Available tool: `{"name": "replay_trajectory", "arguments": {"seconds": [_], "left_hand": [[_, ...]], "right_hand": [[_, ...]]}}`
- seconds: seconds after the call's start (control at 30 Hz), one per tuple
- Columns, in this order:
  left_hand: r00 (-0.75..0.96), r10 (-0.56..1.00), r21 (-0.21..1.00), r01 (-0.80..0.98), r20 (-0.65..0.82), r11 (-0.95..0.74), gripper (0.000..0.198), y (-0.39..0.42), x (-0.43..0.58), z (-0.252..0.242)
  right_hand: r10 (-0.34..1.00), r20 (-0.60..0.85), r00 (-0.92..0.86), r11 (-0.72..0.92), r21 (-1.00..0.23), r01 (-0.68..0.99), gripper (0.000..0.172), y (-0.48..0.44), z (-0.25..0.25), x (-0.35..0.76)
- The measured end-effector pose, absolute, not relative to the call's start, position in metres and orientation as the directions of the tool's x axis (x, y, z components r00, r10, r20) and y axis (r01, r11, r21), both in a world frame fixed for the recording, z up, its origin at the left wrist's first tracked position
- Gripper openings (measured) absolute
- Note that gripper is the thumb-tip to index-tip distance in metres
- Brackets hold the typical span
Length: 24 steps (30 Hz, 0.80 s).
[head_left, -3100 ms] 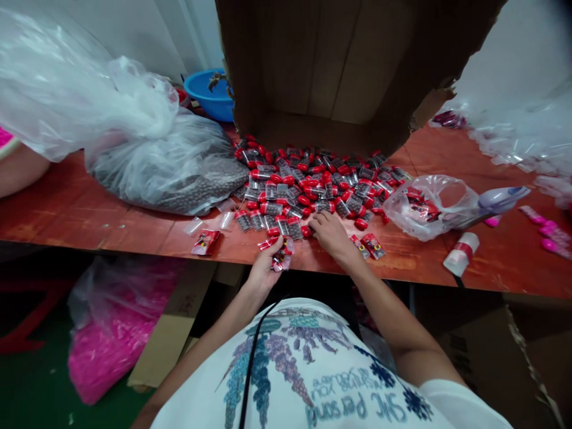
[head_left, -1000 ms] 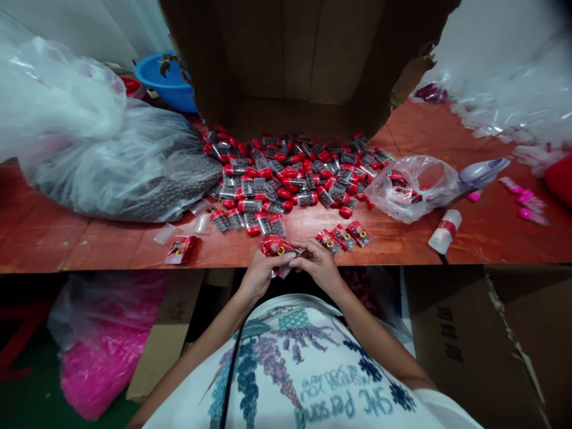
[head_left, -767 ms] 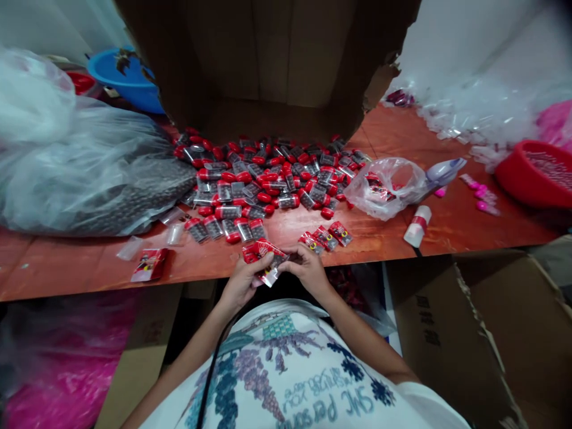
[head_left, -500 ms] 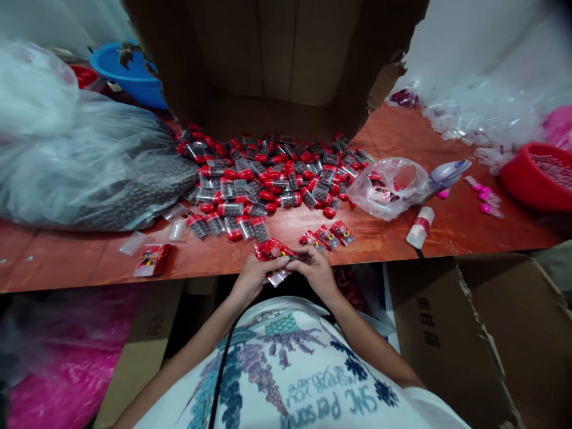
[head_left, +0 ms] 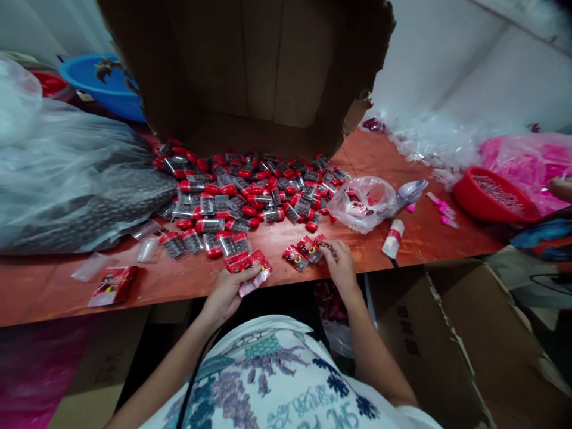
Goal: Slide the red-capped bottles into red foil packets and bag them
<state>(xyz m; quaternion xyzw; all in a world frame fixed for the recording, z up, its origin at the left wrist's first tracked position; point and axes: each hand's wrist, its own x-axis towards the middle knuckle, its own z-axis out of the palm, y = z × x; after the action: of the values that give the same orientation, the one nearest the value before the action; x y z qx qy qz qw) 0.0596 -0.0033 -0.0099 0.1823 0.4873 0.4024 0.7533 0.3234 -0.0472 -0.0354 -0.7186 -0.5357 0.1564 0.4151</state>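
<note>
"Hands first: what were they doing?"

"The left hand [head_left: 226,292] gripped some shiny red-printed packets [head_left: 263,262] over the near edge of the red-brown counter [head_left: 366,256], thumb on top. They overlapped, so I couldn't count them."

"And the other?"

"The right hand [head_left: 343,268] was palm down with bent fingers, its fingertips at the last of three flat red-and-black packets [head_left: 309,249] on the counter. Whether they had closed on it, I couldn't tell."

"How were the arms?"

"Both bare forearms slanted inward from below, hands apart."

"What else did you count?"

"One thick red packet bundle [head_left: 114,286] lay at the left, near two small clear plastic pieces [head_left: 146,250]. Rightward sat one clear plastic bag [head_left: 343,208] with red packets inside, one white roll with a red band [head_left: 393,238] and one round red plastic basket [head_left: 478,202]."

"And the pile?"

"Clear red-capped tubes with dark contents [head_left: 249,210], too many to count, before one big brown cardboard box [head_left: 250,65]."
</note>
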Motion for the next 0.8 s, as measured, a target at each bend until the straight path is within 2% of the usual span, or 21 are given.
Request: {"name": "replay_trajectory", "arguments": {"seconds": [0.07,0.13,0.23,0.3,0.37,0.43,0.53,0.67,0.73,0.8], "left_hand": [[0.186,0.794,0.671,-0.445,-0.578,0.593,0.025,-0.003,0.062,-0.008],[0.164,0.810,0.687,-0.452,-0.563,0.569,0.026,-0.003,0.064,-0.006],[0.106,0.850,0.730,-0.464,-0.516,0.501,0.027,-0.004,0.065,-0.004],[0.076,0.874,0.751,-0.480,-0.480,0.454,0.027,-0.005,0.065,-0.003],[0.072,0.884,0.753,-0.494,-0.462,0.434,0.027,-0.007,0.064,-0.004],[0.068,0.885,0.753,-0.499,-0.460,0.429,0.028,-0.008,0.063,-0.004],[0.075,0.887,0.760,-0.485,-0.456,0.433,0.031,-0.011,0.061,-0.004],[0.115,0.889,0.762,-0.473,-0.444,0.442,0.030,-0.012,0.061,-0.003],[0.093,0.887,0.758,-0.483,-0.453,0.438,0.028,-0.010,0.061,-0.004],[0.052,0.877,0.741,-0.514,-0.477,0.433,0.028,-0.008,0.060,-0.004]], "right_hand": [[0.906,0.263,0.330,-0.049,-0.711,0.702,0.022,-0.036,-0.027,0.328],[0.937,0.253,0.242,0.020,-0.728,0.685,0.022,-0.026,-0.017,0.325],[0.990,0.137,0.023,0.112,-0.888,0.446,0.023,-0.018,-0.007,0.300],[0.995,0.035,-0.091,0.056,-0.968,0.243,0.033,-0.020,-0.006,0.272],[0.992,-0.026,-0.125,-0.010,-0.992,0.125,0.048,-0.025,-0.010,0.243],[0.995,-0.021,-0.094,-0.012,-0.996,0.090,0.051,-0.029,-0.015,0.221],[0.999,0.032,-0.042,0.038,-0.988,0.151,0.043,-0.032,-0.021,0.206],[0.985,0.094,-0.145,0.136,-0.940,0.314,0.037,-0.028,-0.017,0.215],[0.972,0.142,-0.187,0.209,-0.885,0.416,0.037,-0.020,-0.013,0.233],[0.967,0.210,-0.141,0.253,-0.769,0.587,0.037,-0.008,-0.011,0.260]]}}
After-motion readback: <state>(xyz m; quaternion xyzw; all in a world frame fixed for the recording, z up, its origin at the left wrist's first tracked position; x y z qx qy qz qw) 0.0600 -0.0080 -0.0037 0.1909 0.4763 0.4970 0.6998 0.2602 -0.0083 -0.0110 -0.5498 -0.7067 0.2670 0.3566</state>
